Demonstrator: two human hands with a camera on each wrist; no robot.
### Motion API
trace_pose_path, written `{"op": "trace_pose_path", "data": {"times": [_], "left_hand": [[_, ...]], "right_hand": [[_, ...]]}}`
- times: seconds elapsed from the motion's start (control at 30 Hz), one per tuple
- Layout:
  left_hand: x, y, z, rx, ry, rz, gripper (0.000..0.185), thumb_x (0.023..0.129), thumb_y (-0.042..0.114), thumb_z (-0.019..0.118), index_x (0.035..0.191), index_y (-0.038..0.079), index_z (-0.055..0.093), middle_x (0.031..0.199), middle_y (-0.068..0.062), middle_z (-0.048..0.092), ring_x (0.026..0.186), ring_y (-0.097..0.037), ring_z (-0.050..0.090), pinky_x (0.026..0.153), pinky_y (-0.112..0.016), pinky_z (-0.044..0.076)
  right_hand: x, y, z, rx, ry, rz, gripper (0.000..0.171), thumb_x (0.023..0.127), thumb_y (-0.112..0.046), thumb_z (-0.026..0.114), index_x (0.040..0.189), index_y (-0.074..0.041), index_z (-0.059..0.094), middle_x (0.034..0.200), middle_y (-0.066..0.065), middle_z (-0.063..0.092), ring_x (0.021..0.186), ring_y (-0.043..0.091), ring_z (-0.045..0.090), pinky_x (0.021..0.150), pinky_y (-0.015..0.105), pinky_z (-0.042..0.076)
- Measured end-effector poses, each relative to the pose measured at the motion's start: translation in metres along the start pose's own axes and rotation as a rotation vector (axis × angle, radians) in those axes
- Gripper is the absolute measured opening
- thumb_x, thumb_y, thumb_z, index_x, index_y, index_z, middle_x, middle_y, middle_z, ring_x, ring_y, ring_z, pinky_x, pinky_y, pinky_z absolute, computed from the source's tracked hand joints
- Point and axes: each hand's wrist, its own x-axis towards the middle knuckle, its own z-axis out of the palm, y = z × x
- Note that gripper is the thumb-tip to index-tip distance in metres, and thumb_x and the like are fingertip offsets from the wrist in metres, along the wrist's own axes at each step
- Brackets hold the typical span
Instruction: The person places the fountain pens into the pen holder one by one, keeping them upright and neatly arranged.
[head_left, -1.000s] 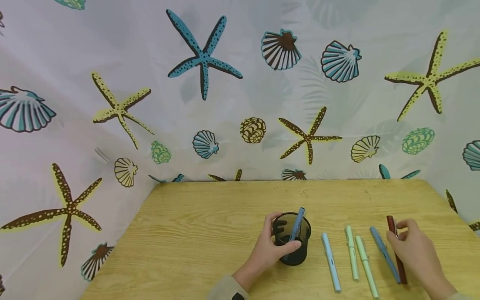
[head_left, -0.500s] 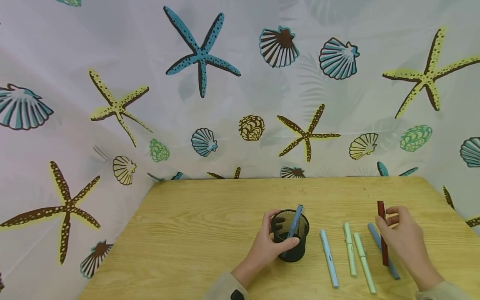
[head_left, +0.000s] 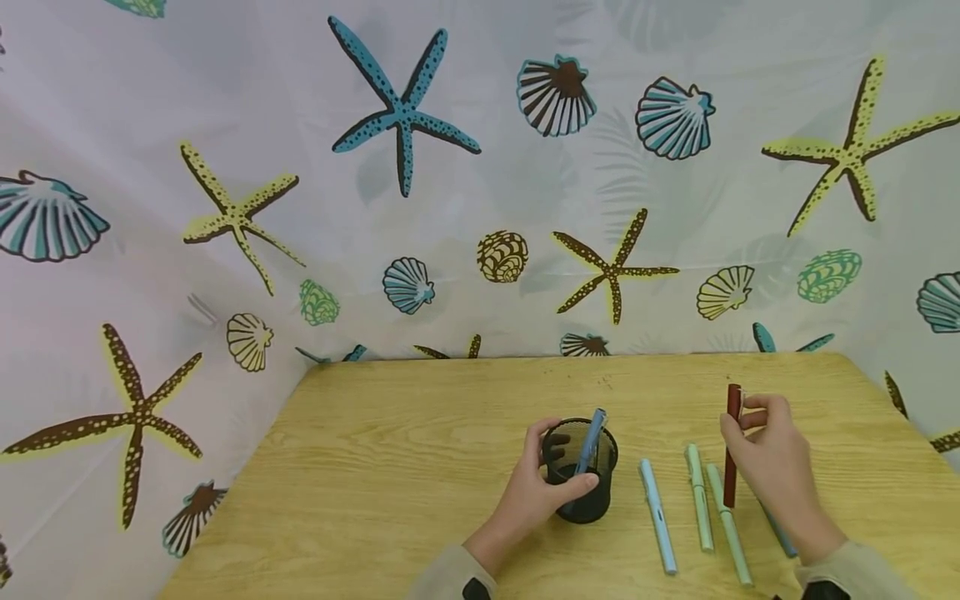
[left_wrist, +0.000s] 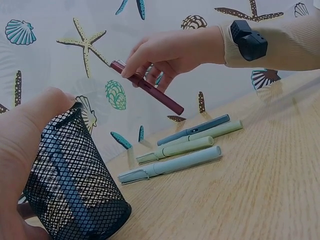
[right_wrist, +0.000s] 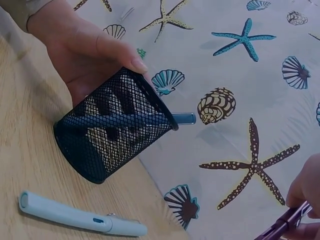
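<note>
Right hand (head_left: 772, 454) pinches a red pen (head_left: 732, 446) in curled fingers, lifted off the table (head_left: 390, 467) above the pens lying there. Left hand (head_left: 536, 492) wraps round a black mesh cup (head_left: 581, 471), which stands on the table with a blue pen (head_left: 591, 442) leaning inside. Beside the cup lie a light blue pen (head_left: 657, 517), two green pens (head_left: 699, 500) and a darker blue one (left_wrist: 192, 131), side by side.

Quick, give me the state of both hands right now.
Left hand: grips the black mesh pen cup.
Right hand: pinches the dark red pen, lifted off the table.
</note>
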Motion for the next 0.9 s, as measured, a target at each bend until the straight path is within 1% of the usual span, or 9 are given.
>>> {"op": "trace_pose_path", "data": {"times": [0.13, 0.23, 0.4, 0.53, 0.67, 0.83, 0.9], "left_hand": [[0.001, -0.001, 0.0, 0.0, -0.004, 0.009, 0.071, 0.08, 0.029, 0.074, 0.135, 0.034, 0.03, 0.131, -0.01, 0.044, 0.115, -0.032, 0.043, 0.081, -0.044, 0.046], [0.001, -0.001, 0.0, -0.007, -0.009, 0.019, 0.071, 0.08, 0.029, 0.074, 0.136, 0.033, 0.03, 0.131, -0.011, 0.043, 0.115, -0.033, 0.043, 0.081, -0.044, 0.046], [0.001, 0.0, 0.001, -0.015, -0.005, 0.013, 0.072, 0.078, 0.032, 0.075, 0.135, 0.035, 0.031, 0.131, -0.011, 0.044, 0.114, -0.032, 0.044, 0.081, -0.043, 0.045], [0.001, 0.0, 0.002, -0.002, -0.005, 0.012, 0.073, 0.078, 0.034, 0.075, 0.135, 0.036, 0.03, 0.131, -0.01, 0.044, 0.115, -0.032, 0.044, 0.082, -0.043, 0.044], [0.001, -0.002, 0.002, 0.007, -0.004, 0.011, 0.072, 0.079, 0.031, 0.074, 0.135, 0.035, 0.03, 0.131, -0.008, 0.044, 0.115, -0.032, 0.043, 0.083, -0.045, 0.043], [0.0, -0.002, 0.0, 0.01, 0.004, 0.004, 0.073, 0.078, 0.036, 0.075, 0.135, 0.037, 0.03, 0.13, -0.005, 0.044, 0.115, -0.031, 0.042, 0.082, -0.045, 0.043], [0.0, -0.001, 0.0, 0.009, 0.002, 0.009, 0.073, 0.077, 0.038, 0.075, 0.135, 0.037, 0.03, 0.131, -0.006, 0.044, 0.115, -0.031, 0.043, 0.082, -0.045, 0.044]], "right_hand": [[0.002, -0.006, 0.005, 0.021, 0.022, -0.034, 0.041, 0.093, -0.026, 0.054, 0.12, 0.003, 0.042, 0.093, 0.015, 0.055, 0.068, 0.02, 0.053, 0.048, 0.031, 0.044], [0.002, -0.012, 0.008, 0.033, 0.024, -0.038, 0.04, 0.093, -0.027, 0.054, 0.119, 0.001, 0.043, 0.092, 0.015, 0.055, 0.069, 0.021, 0.052, 0.049, 0.031, 0.044], [0.003, -0.02, 0.011, 0.047, 0.022, -0.041, 0.04, 0.092, -0.027, 0.055, 0.119, 0.0, 0.043, 0.091, 0.014, 0.056, 0.07, 0.021, 0.052, 0.05, 0.03, 0.044], [0.003, -0.024, 0.013, 0.06, 0.032, -0.066, 0.039, 0.092, -0.026, 0.056, 0.119, -0.001, 0.043, 0.092, 0.013, 0.056, 0.07, 0.02, 0.051, 0.05, 0.03, 0.045], [0.005, -0.031, 0.017, 0.075, 0.04, -0.093, 0.037, 0.092, -0.025, 0.056, 0.117, -0.001, 0.043, 0.092, 0.012, 0.056, 0.071, 0.02, 0.05, 0.052, 0.029, 0.045], [0.007, -0.042, 0.024, 0.114, 0.038, -0.124, 0.036, 0.092, -0.022, 0.057, 0.117, 0.0, 0.043, 0.093, 0.012, 0.056, 0.072, 0.02, 0.052, 0.054, 0.028, 0.046], [0.008, -0.047, 0.026, 0.13, 0.036, -0.135, 0.036, 0.091, -0.021, 0.058, 0.117, 0.0, 0.044, 0.093, 0.012, 0.057, 0.072, 0.02, 0.053, 0.055, 0.027, 0.046]]}}
